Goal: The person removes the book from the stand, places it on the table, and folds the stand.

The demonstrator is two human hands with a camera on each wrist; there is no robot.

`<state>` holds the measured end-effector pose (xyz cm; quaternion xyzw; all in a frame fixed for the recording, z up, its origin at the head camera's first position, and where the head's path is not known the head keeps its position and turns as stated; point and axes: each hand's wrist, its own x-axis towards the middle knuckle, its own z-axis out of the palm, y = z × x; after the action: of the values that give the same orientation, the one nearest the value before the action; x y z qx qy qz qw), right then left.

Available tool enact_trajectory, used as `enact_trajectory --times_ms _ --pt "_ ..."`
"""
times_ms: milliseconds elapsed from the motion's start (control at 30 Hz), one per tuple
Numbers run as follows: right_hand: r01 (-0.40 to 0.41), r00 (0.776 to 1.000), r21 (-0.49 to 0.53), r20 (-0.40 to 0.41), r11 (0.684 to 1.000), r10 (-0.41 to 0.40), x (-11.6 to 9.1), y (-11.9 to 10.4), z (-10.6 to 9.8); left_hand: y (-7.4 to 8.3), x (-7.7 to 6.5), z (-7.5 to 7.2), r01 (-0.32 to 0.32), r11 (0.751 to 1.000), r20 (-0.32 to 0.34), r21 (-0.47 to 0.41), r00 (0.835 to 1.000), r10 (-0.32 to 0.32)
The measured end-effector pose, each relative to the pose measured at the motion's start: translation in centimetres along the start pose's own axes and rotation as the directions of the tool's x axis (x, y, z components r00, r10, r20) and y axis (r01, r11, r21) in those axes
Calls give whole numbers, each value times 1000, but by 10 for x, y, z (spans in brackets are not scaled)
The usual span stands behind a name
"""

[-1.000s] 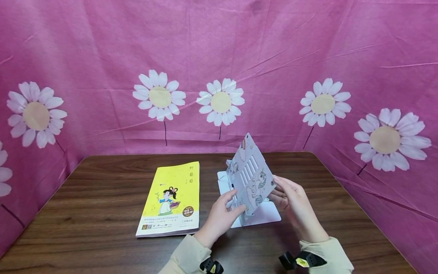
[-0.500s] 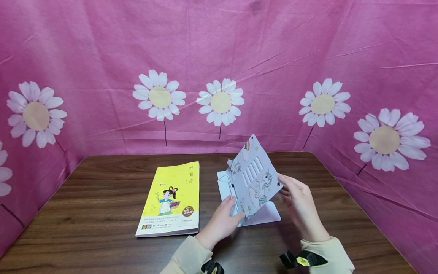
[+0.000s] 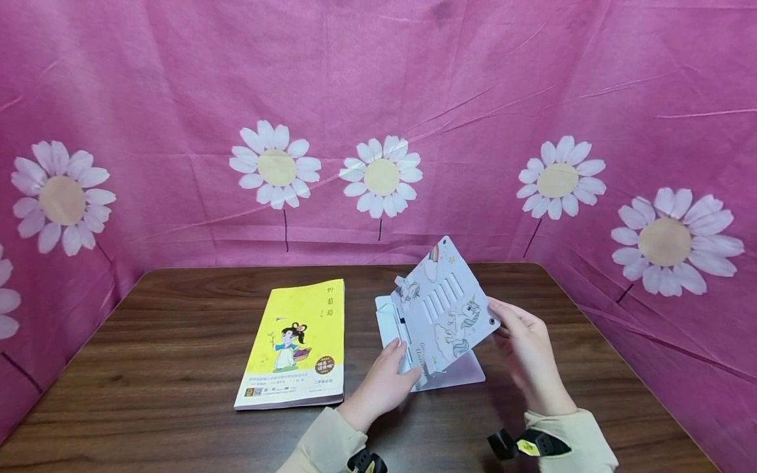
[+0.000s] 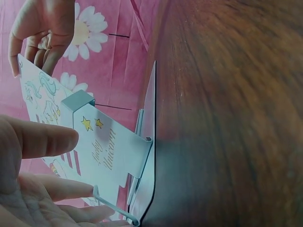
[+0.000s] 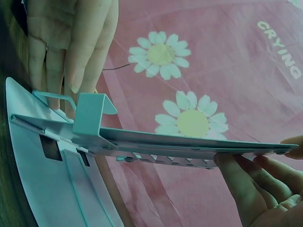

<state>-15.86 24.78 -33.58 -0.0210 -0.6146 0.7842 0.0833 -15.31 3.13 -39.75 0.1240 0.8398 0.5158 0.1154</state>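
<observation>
A white book stand (image 3: 448,315) with unicorn, star and rainbow prints stands on the table, its slotted panel leaning up from a flat base. My right hand (image 3: 526,351) pinches the panel's right corner between thumb and fingers, as the right wrist view confirms. At the stand's lower front is my left hand (image 3: 381,384), with fairly straight fingers touching the base and the wire page clip (image 4: 113,208). Its thumb lies in front of the panel, near the bent ledge (image 4: 78,100). In the head view that hand covers part of the base.
Left of the stand lies a thick yellow book (image 3: 296,348) with a cartoon girl on its cover. The brown wooden table (image 3: 177,341) is backed by a pink cloth (image 3: 461,79) printed with daisies. Each wrist wears a black strap.
The panel has tipped back and to the right, with my right hand moving rightward on its corner. My left hand has slid slightly lower; the yellow book is unmoved.
</observation>
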Motion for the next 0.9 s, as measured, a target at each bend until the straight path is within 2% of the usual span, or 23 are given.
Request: enact_trajectory --times_ms 167,467,900 --pt "3 999 -38 -32 999 -4 3 1 -4 0 -1 -1 -1 1000 7 -3 1000 1" --pt "-14 998 -41 -61 999 11 8 3 -14 2 -2 -1 8 1000 5 -4 1000 -8" --pt "-64 991 -109 -124 992 50 14 7 -22 1 0 0 15 1000 -3 6 1000 -15"
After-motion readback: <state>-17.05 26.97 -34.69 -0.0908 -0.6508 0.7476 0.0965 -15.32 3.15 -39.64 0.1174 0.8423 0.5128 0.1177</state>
